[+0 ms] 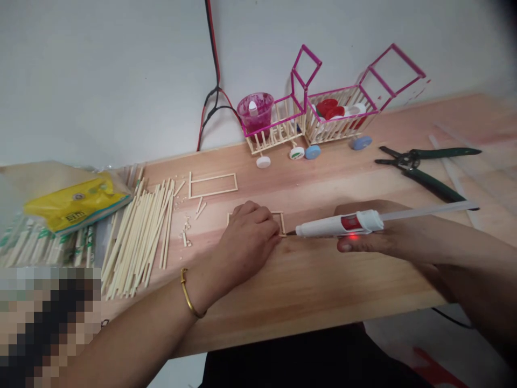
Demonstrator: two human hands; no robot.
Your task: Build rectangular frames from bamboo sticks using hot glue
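My left hand (248,242) presses down on a small rectangular frame of wooden sticks (283,221), hiding much of it; its fingers are bent together over the wood. In my right hand (363,245) is a white hot glue gun (323,226) with a red light lit and a clear glue stick (428,210) running out of its back. The gun's nozzle meets or nearly meets the frame's near right corner. A second stick frame (214,186), with one side sticking out past its corner, lies beyond my left hand.
Two stick carts with purple rims, a left one (274,143) holding a purple-stained cup (255,110) and a right one (343,129) holding bottle caps, stand by the wall. Green-handled pruning shears (428,161) lie right. Loose chopsticks (141,231) and a yellow packet (76,202) lie left.
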